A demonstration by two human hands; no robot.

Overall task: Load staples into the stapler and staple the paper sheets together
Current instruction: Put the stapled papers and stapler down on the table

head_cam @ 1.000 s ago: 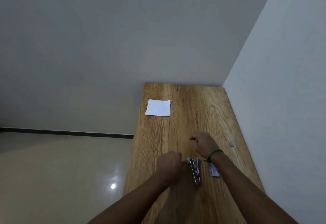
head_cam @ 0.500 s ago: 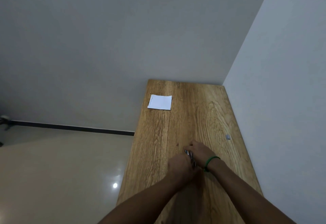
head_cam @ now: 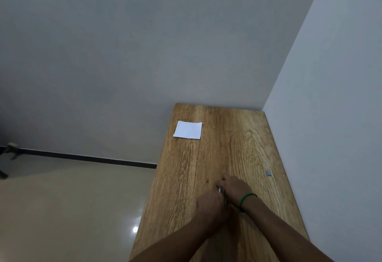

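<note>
On near half of wooden table (head_cam: pixel 217 158), both hands bunched together over stapler (head_cam: pixel 222 192). Only sliver of metal showing between them, rest hidden. Left hand (head_cam: pixel 209 205) curled closed around near end of stapler. Right hand (head_cam: pixel 234 187) cupped over far end, fingers bent down onto it; green band (head_cam: pixel 247 199) on wrist. Paper sheets (head_cam: pixel 188 130) lying flat at far left corner of table, well apart from hands. Small grey staple strip (head_cam: pixel 268 173) on table near right edge, close to wall, untouched
</note>
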